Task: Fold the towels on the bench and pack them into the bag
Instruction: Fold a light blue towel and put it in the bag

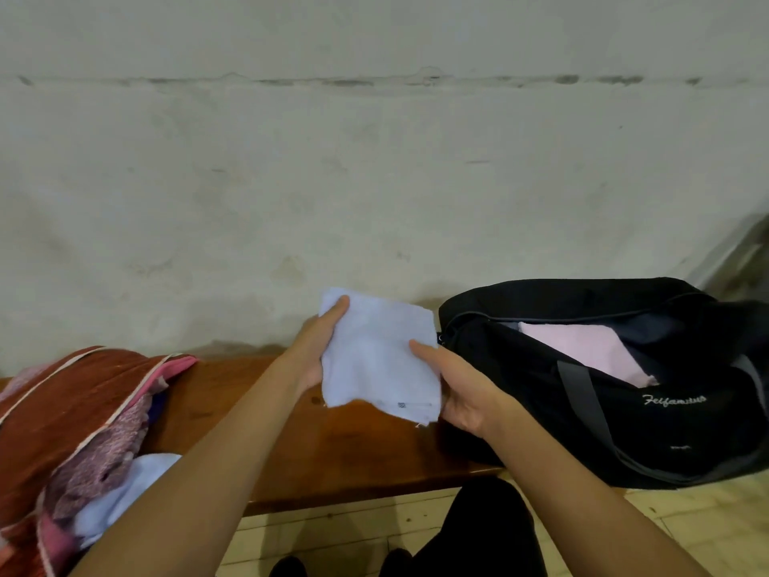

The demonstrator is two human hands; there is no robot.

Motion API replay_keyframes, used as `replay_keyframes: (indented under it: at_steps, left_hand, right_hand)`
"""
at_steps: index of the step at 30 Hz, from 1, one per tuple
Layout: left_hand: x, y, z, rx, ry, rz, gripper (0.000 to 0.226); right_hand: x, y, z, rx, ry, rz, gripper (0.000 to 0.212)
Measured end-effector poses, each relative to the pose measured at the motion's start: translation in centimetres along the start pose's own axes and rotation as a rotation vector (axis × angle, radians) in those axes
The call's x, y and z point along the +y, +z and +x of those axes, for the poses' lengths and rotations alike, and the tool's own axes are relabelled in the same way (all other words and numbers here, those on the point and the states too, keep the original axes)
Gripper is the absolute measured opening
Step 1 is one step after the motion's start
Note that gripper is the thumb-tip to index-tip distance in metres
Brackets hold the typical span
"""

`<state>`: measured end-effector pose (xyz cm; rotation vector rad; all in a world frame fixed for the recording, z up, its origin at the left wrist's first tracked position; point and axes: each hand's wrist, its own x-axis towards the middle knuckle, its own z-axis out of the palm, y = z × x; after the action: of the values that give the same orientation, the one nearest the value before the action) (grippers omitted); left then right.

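Pale blue and folded into a small rectangle, the towel (380, 356) is held in the air above the wooden bench (333, 443), just left of the open black bag (624, 410). The left hand (316, 351) grips its left edge with the thumb on top and the fingers hidden behind the cloth, and the right hand (453, 389) grips its right edge in the same way. A pink folded towel (582, 347) lies inside the bag, and a pile of unfolded towels (79, 426) lies on the left end of the bench.

wall (374, 160): stained, whitish | floor (707, 526): pale tiles | light: dim
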<state>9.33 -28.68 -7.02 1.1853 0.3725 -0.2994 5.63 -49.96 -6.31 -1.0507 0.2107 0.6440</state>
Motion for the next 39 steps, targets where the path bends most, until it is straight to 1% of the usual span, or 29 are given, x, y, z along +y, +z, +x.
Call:
replay_keyframes:
  at_steps: [2,4,5,7,8,10,13,15,17,20,22,24,26,28,30,32,34,35,37,38,39]
  left_hand:
    - [0.9,1.3,0.7,-0.027,0.008,0.023,0.052]
    - [1.5,2.3,0.9,-0.130,-0.005,0.091,0.046]
    - [1.7,2.7,0.9,-0.204,-0.006,0.147,0.044]
    - [1.7,3.7,1.0,-0.354,-0.012,0.262,0.050]
    - [1.6,4.4,1.3,-0.410,-0.024,0.315,0.055]
    - [1.1,6.3,1.8,-0.471,-0.035,0.373,0.061]
    - [0.0,10.1,3.1,-0.446,0.011,0.323,0.062]
    - [-0.4,13.2,4.2,-0.408,0.063,0.345,0.057]
    - [-0.6,16.1,5.1,-0.423,0.057,0.385,0.056]
    - [-0.9,19.4,6.2,-0.489,0.013,0.460,0.066]
    - [-1.2,21.2,7.0,-0.493,0.026,0.488,0.077]
    - [-1.7,22.9,8.0,-0.473,0.063,0.495,0.084]
    - [-2.3,24.4,8.9,-0.460,0.149,0.564,0.087]
    - [-3.0,25.6,9.8,-0.451,0.274,0.682,0.084]
    - [-4.0,26.9,10.8,-0.426,0.390,0.762,0.073]
    - [-5.2,27.9,11.5,-0.352,0.410,0.808,0.060]
    - [-6.5,28.4,12.3,-0.312,0.334,0.887,0.053]
    - [-6.9,28.5,12.5,-0.332,0.269,0.976,0.050]
    - [-7.4,28.6,12.9,-0.429,0.118,1.269,0.052]
    - [-7.5,28.7,12.9,-0.474,0.066,1.409,0.055]
    - [-7.4,28.9,12.8,-0.504,0.034,1.499,0.056]
  right_hand:
    - [-0.3,-0.6,0.1,0.065,-0.086,-0.222,0.036]
    - [-1.0,-1.3,-0.1,0.155,-0.209,-0.329,0.030]
    - [-1.6,-1.8,-0.3,0.192,-0.262,-0.330,0.027]
    - [-3.2,-3.1,-0.9,0.227,-0.327,-0.276,0.022]
    - [-4.2,-3.9,-1.4,0.235,-0.338,-0.248,0.021]
    - [-5.7,-5.9,-2.2,0.263,-0.342,-0.259,0.021]
    - [-7.5,-8.8,-2.8,0.342,-0.350,-0.360,0.021]
    - [-8.6,-10.7,-3.0,0.422,-0.365,-0.397,0.017]
    - [-9.8,-13.1,-3.0,0.500,-0.375,-0.416,0.015]
    - [-11.3,-16.6,-2.5,0.623,-0.394,-0.488,0.018]
    - [-12.1,-18.7,-2.0,0.704,-0.398,-0.553,0.019]
    - [-12.9,-20.6,-1.7,0.768,-0.411,-0.616,0.019]
    - [-13.5,-22.1,-1.5,0.831,-0.426,-0.710,0.019]
    - [-14.1,-23.3,-1.3,0.902,-0.428,-0.801,0.018]
    - [-14.6,-24.6,-0.9,0.953,-0.434,-0.885,0.021]
    - [-14.8,-25.9,-0.5,0.972,-0.447,-0.951,0.027]
    - [-14.5,-27.3,-0.1,0.955,-0.426,-1.009,0.035]
    - [-14.2,-27.7,-0.1,0.935,-0.368,-1.063,0.040]
    - [-13.4,-28.8,0.3,0.856,-0.191,-1.220,0.052]
    - [-12.9,-29.4,0.5,0.808,-0.094,-1.301,0.057]
    - [-12.5,-29.8,0.6,0.773,-0.006,-1.375,0.059]
